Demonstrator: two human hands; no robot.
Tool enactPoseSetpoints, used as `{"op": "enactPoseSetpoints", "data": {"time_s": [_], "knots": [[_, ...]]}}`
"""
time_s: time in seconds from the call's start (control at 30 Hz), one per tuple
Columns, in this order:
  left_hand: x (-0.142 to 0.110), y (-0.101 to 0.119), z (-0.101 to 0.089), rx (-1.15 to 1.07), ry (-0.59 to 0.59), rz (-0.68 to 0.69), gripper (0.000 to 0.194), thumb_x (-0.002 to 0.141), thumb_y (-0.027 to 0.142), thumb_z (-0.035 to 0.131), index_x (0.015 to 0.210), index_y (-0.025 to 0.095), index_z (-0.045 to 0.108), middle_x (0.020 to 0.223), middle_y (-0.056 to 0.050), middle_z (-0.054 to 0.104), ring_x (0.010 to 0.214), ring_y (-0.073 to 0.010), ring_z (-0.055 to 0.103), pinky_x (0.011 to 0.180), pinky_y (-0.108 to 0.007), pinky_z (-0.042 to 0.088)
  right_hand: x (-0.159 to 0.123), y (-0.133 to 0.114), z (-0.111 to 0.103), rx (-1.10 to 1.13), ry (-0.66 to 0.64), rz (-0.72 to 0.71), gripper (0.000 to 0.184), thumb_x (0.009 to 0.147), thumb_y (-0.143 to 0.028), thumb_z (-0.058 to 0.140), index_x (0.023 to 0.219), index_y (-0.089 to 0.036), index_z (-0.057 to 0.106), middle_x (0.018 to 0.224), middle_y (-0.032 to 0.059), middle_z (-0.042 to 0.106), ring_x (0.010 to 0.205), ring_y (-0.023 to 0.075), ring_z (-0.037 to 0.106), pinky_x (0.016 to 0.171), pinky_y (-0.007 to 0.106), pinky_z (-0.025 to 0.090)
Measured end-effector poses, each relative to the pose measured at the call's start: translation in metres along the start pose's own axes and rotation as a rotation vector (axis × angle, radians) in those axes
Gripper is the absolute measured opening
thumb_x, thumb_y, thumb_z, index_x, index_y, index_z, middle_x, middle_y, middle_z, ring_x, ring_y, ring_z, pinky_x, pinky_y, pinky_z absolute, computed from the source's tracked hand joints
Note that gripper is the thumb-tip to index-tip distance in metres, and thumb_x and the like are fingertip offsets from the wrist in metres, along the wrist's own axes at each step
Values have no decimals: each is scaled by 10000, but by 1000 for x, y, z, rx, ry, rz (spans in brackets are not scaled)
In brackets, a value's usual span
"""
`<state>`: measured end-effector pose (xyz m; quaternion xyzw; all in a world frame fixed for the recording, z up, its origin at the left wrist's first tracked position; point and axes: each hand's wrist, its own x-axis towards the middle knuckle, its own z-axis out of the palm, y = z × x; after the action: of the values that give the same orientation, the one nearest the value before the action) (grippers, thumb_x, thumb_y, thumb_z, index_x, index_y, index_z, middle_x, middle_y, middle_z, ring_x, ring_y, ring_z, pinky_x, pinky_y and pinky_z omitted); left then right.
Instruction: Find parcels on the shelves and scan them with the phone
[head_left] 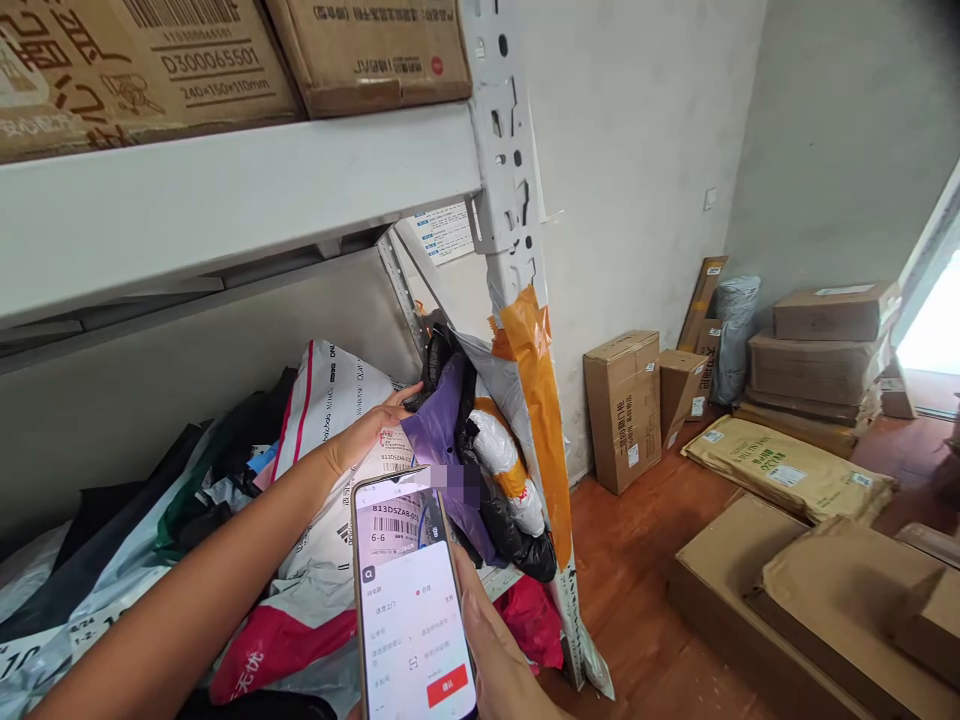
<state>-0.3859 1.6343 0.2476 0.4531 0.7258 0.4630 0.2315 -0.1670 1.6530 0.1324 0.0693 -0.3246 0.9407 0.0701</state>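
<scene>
My left hand point(369, 428) reaches into a low shelf and rests its fingers on a white parcel bag point(339, 400) with a barcode label, beside a purple bag point(444, 420). Its fingers are stretched out and lie flat on the bag. My right hand point(491, 645) holds a smartphone point(412, 600) upright near the bottom of the view. The phone screen shows a camera picture of the barcode label and a form with a red button.
The shelf holds a heap of soft mailer bags point(150, 520) in black, grey, white and red. A white metal shelf post point(517, 250) wrapped in orange tape stands to the right. Cardboard boxes point(622, 405) lie on the wooden floor point(637, 560) and on the upper shelf point(187, 60).
</scene>
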Motion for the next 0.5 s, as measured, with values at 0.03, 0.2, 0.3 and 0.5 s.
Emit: {"op": "enactPoseSetpoints", "data": {"time_s": [0.03, 0.2, 0.3, 0.5], "knots": [[0, 0, 0, 9, 1, 2, 372, 760, 284, 407, 949, 168, 705, 1313, -79, 562, 1286, -285, 428, 961, -389, 466, 0, -1, 0, 0, 0, -5, 903, 604, -791, 613, 1323, -298, 377, 877, 68, 687, 1008, 345, 632, 836, 513, 496], [3, 1, -1, 60, -28, 3, 357, 787, 291, 382, 875, 165, 704, 1282, -89, 575, 1217, -268, 496, 947, -386, 465, -2, -5, -1, -39, -26, -6, 875, 631, -775, 616, 1321, -287, 390, 889, 68, 686, 1000, 339, 639, 848, 521, 493], [2, 3, -2, 205, -46, 97, 276, 774, 309, 453, 769, 180, 698, 1203, -90, 611, 1281, -256, 417, 1017, -355, 397, -2, -5, 0, -31, -7, -37, 811, 632, -780, 607, 1268, -297, 463, 920, 67, 686, 1061, 341, 613, 884, 525, 478], [-1, 0, 6, 632, 43, 256, 226, 788, 349, 503, 749, 166, 629, 1003, -90, 627, 926, -226, 561, 854, -354, 460, -2, 3, -12, -69, 34, -43, 812, 628, -729, 668, 1274, -267, 500, 1177, 79, 651, 1270, 311, 458, 1064, 506, 330]]}}
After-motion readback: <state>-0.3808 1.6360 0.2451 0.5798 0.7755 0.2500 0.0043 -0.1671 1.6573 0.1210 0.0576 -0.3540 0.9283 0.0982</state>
